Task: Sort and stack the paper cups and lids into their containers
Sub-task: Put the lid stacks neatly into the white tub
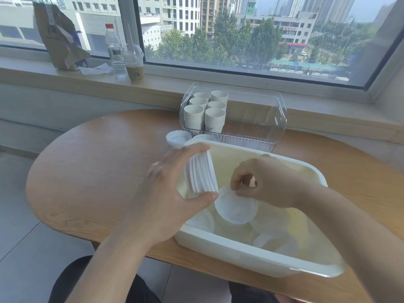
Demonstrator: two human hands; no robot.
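My left hand (166, 193) grips a stack of white lids (200, 173) on its side, above the left rim of the cream tub (251, 259). My right hand (266, 182) pinches one single white lid (235, 207) by its edge, just right of that stack and over the tub. Several loose lids (271, 237) lie in the tub's bottom. Behind the tub a clear container (258, 119) holds several stacks of white paper cups (205, 114) in its left part. Another short stack of lids (178, 137) stands on the table left of the container.
The wooden table (98, 167) has a rounded left end. On the window sill behind stand a brown paper bag (59, 40), a water bottle (114, 51) and a lidded drink cup (133, 62). My dark-clad legs show below the table's near edge.
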